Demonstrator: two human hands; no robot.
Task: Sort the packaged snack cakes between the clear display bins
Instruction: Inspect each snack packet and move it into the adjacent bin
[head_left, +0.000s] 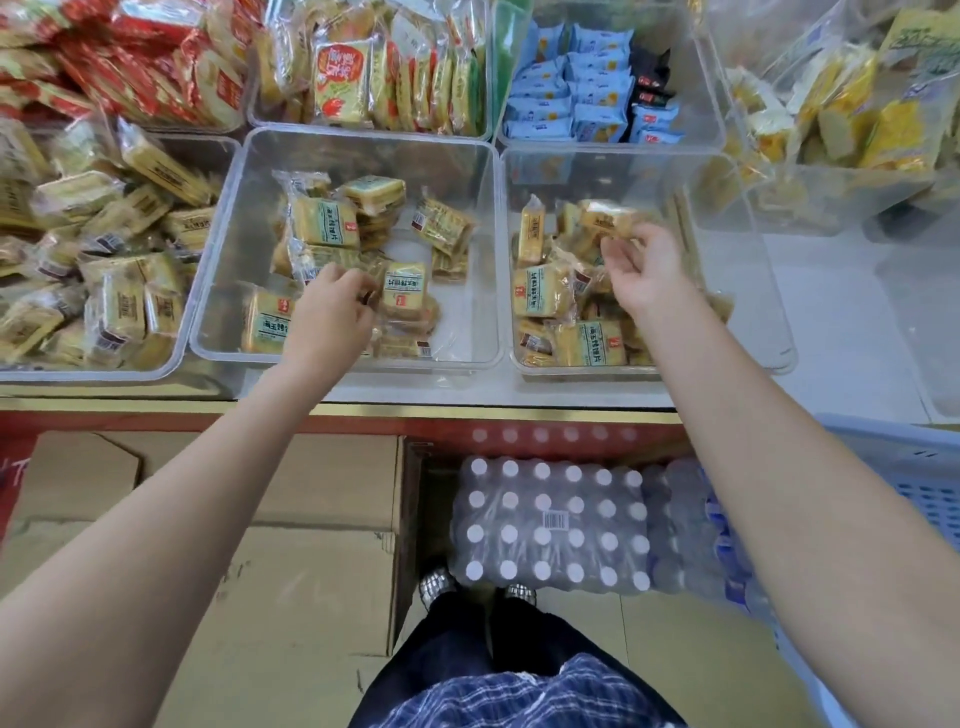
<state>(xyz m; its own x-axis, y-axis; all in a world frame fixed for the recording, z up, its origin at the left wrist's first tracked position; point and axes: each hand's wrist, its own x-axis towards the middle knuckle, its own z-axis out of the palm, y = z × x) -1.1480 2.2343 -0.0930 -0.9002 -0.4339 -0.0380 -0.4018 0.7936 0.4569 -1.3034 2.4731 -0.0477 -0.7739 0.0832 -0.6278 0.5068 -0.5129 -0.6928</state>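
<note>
The left hand (332, 301) reaches into the middle clear plastic bin (234, 218), fingers curling onto a yellow wrapped snack cake (405, 285) just right of it (grip uncertain), while the right hand (644, 270) pinches a blurred cake packet (608, 218) above the right-hand clear bin (727, 218).

Bare forearms, blue-and-white plaid shirt hem (524, 699), dark trousers (467, 639), seemingly silvery shoes (436, 584).

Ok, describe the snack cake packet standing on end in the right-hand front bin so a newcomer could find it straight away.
Start at the front row of clear bins and take the right front bin, where the right hand reaches in. Look to that bin's back left corner. The upright packet stands on its short end with its label running vertically, while the snack cakes around it lie flat or slumped.
</note>
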